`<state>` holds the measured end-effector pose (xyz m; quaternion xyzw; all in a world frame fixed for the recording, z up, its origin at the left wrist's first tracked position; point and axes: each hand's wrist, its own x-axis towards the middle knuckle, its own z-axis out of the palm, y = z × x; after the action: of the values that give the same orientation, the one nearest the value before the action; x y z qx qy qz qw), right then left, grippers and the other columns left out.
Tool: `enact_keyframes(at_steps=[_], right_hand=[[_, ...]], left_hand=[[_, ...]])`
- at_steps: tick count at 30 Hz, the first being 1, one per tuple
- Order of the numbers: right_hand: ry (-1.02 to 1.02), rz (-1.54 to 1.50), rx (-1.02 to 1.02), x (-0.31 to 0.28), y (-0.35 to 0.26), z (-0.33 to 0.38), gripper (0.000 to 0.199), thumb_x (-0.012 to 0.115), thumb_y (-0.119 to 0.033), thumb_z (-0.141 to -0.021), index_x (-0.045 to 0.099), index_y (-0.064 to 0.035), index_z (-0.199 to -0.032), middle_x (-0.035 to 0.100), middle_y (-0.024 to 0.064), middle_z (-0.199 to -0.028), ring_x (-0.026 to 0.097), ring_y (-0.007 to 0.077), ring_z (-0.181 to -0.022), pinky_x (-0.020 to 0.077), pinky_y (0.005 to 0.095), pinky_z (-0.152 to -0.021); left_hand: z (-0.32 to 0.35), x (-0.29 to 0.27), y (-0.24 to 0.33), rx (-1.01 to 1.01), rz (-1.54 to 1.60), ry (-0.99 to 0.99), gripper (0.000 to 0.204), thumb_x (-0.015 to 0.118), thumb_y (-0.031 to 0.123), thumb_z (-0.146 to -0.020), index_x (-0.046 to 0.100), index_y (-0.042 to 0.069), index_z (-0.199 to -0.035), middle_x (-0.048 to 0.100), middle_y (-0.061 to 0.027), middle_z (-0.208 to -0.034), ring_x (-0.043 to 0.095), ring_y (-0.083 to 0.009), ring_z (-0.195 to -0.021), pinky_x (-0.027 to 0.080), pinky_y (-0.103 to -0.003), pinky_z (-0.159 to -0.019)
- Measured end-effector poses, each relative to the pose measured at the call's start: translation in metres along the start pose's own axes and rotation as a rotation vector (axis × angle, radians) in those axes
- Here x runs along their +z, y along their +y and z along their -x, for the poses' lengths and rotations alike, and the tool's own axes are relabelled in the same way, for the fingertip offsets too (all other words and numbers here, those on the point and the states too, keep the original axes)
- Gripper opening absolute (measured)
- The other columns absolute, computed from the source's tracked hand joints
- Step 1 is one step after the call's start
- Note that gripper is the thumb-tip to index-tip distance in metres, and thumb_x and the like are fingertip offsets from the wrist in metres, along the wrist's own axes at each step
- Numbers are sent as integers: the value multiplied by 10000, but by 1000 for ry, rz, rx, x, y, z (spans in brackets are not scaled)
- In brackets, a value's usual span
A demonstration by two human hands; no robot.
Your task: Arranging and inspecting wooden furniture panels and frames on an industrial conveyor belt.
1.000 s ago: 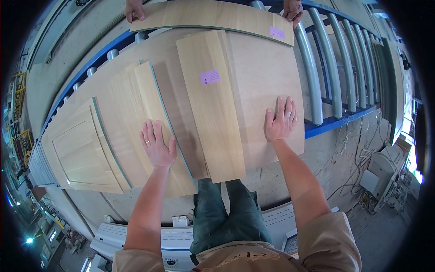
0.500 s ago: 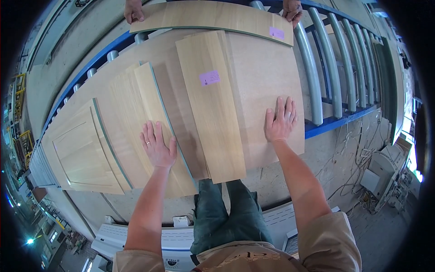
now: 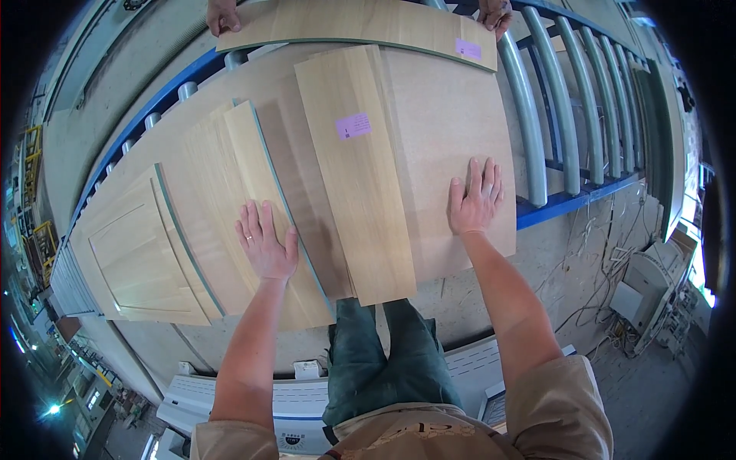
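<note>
My left hand (image 3: 266, 244) lies flat, fingers apart, on a light wood-grain panel (image 3: 264, 165) with a green edge. Flat on the large brown board (image 3: 452, 115), near its right side, rests my right hand (image 3: 476, 201), its fingers stretched out. Between my hands a long pale wooden panel (image 3: 360, 199) lies across the board and bears a purple label (image 3: 353, 126). A framed cabinet door (image 3: 146, 249) lies at the left. At the far edge, another person's hands (image 3: 224, 17) hold both ends of a further long panel (image 3: 353, 21).
The board lies on a roller conveyor with grey rollers (image 3: 563, 107) and a blue frame (image 3: 579, 209). Loose cables (image 3: 594, 291) and a grey machine (image 3: 652, 280) are on the floor at the right. A white and grey unit (image 3: 303, 402) stands close by my legs.
The view has shifted very slightly. Both my hands stay in place on the panel and board, and the other person's hands still hold the far panel.
</note>
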<state>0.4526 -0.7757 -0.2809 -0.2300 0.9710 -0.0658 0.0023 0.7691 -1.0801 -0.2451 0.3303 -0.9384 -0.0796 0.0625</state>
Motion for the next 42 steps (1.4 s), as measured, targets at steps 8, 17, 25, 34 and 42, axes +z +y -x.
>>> enact_keyframes(at_steps=[8, 17, 25, 34, 42], right_hand=[[9, -11, -6, 2, -1, 1, 685, 533, -507, -1058, 415, -199, -1659, 300, 167, -1750, 225, 377, -1632, 150, 578, -1295], [23, -41, -1, -2, -3, -1, 661, 557, -482, -1045, 463, -176, -1623, 346, 187, -1723, 258, 396, -1616, 171, 571, -1300], [45, -74, 30, -8, -2, -3, 648, 588, -464, -1023, 503, -178, -1598, 369, 185, -1711, 282, 390, -1608, 180, 555, -1304], [11, -84, 50, -10, -3, -1, 669, 606, -458, -1013, 484, -195, -1616, 356, 179, -1719, 267, 381, -1614, 161, 544, -1316], [3, -117, 57, -10, -1, -3, 664, 617, -458, -1008, 497, -205, -1610, 351, 169, -1724, 261, 374, -1618, 160, 536, -1321]], left_hand=[[0, -1, -2, 2, -2, 0, 747, 556, 485, -1058, 373, 100, -1671, 326, -226, -1726, 262, -425, -1617, 165, -592, -1305], [1, -2, -2, -1, -29, -32, 757, 554, 484, -1055, 372, 80, -1668, 337, -233, -1719, 262, -429, -1616, 155, -587, -1312], [1, -2, 3, 20, -19, -17, 755, 560, 466, -1056, 370, 65, -1666, 345, -253, -1708, 260, -436, -1616, 161, -590, -1308], [1, 0, 1, 30, -34, -25, 748, 543, 464, -1061, 374, 46, -1658, 336, -273, -1707, 269, -458, -1604, 163, -607, -1299], [1, 2, 0, 61, -33, -20, 747, 550, 430, -1059, 354, 37, -1663, 322, -277, -1710, 260, -475, -1600, 163, -610, -1297]])
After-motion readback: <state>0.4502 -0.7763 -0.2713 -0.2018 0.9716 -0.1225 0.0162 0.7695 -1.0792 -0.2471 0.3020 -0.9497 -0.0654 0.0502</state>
